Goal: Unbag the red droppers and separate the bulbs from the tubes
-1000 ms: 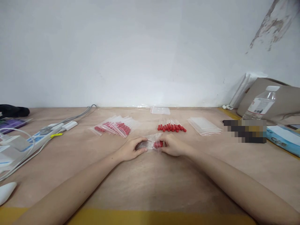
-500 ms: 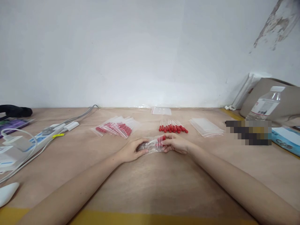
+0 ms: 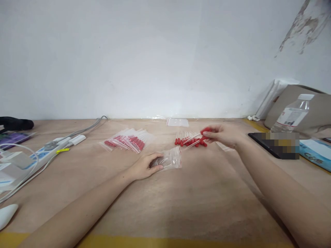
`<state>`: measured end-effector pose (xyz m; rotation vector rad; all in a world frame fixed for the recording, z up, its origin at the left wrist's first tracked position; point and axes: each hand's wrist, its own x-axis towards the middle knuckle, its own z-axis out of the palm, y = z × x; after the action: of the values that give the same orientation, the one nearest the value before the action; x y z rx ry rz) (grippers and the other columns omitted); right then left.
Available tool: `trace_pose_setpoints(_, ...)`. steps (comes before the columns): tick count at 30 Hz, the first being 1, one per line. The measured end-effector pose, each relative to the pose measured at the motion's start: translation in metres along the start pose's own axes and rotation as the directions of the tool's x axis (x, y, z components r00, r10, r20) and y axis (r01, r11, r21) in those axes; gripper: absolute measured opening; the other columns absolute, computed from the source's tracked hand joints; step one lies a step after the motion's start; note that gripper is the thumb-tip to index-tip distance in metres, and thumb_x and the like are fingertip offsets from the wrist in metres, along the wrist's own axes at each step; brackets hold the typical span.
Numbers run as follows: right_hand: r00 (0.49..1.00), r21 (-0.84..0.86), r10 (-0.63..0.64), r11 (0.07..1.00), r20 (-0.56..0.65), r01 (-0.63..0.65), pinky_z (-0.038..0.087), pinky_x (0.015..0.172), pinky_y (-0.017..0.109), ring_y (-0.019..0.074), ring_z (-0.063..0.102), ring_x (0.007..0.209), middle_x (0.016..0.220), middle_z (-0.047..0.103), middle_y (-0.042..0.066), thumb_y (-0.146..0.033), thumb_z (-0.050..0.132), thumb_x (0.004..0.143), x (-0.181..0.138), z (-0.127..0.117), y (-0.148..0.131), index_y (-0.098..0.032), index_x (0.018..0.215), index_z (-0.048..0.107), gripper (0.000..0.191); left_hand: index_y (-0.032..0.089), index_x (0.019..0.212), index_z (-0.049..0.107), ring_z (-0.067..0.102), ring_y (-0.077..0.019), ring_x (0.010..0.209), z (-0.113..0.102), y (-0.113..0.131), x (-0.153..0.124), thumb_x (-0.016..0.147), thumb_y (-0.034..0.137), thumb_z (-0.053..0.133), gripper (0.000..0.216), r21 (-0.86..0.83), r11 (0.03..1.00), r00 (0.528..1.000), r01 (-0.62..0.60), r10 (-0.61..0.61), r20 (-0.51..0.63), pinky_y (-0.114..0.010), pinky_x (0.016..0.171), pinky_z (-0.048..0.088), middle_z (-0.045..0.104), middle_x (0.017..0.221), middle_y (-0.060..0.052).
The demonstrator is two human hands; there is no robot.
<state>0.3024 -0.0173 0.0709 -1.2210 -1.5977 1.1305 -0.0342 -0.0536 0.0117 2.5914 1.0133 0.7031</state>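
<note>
My left hand (image 3: 148, 166) is closed round one end of a clear zip bag (image 3: 172, 159) on the table, thumb in front and fingers behind. The bag's red-lined mouth faces right, and no red shows inside it. My right hand (image 3: 219, 135) pinches red-tipped sticks (image 3: 205, 130) by their red ends, with the pale shafts slanting down to the left; how many is hard to make out. Just beneath lies a row of loose red-tipped sticks (image 3: 178, 141). To the left, filled zip bags (image 3: 126, 140) with red tips inside overlap in a fan.
Flat bags (image 3: 225, 147) lie partly hidden under my right forearm. Another flat bag (image 3: 178, 122) rests near the wall. At right are a black phone-like object (image 3: 261, 144), a water bottle (image 3: 294, 115) and a grey bag (image 3: 320, 110). A power strip (image 3: 49, 148) with cables is left.
My right hand has moved from the bag's mouth up and right to the loose sticks and now holds red-tipped ones there. The left hand stays on the bag.
</note>
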Motion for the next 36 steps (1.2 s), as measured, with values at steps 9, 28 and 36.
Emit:
trace_pose_setpoints(9,0.705,-0.639,-0.624,0.701,-0.336,0.317,0.049,0.074,0.033,0.0178,0.062,0.081,0.088,0.066,0.007,-0.025,0.046,0.082,0.010,-0.002,0.056,-0.018,0.094,0.062,0.022,0.021,0.114,0.051,0.054,-0.0196,0.100,-0.002,0.002,0.001,0.080,0.036,0.054,0.038,0.012,1.000,1.000,0.003,-0.003,0.001,-0.034,0.088,0.042,0.058,0.111,-0.006)
trace_pose_setpoints(28,0.736,-0.681,-0.498,0.729,-0.459,0.068,0.047,0.076,0.031,0.0194,0.062,0.082,0.096,0.068,0.005,-0.033,0.049,0.079,0.012,0.005,0.080,-0.021,0.097,0.066,0.028,0.022,0.114,0.051,0.054,-0.0188,0.099,-0.002,0.002,0.001,0.080,0.038,0.053,0.038,0.041,0.999,1.000,-0.012,0.012,0.006,-0.032,0.087,0.042,0.059,0.109,-0.005)
trace_pose_setpoints(36,0.858,-0.706,-0.413,0.703,-0.303,0.089,0.048,0.077,0.032,0.0195,0.062,0.082,0.095,0.068,0.007,-0.032,0.052,0.076,0.015,0.006,0.087,-0.018,0.095,0.067,0.028,0.022,0.114,0.051,0.054,-0.0187,0.101,-0.002,0.000,0.002,0.080,0.038,0.053,0.037,0.048,0.998,1.000,-0.027,0.027,0.004,-0.033,0.089,0.041,0.058,0.111,-0.005)
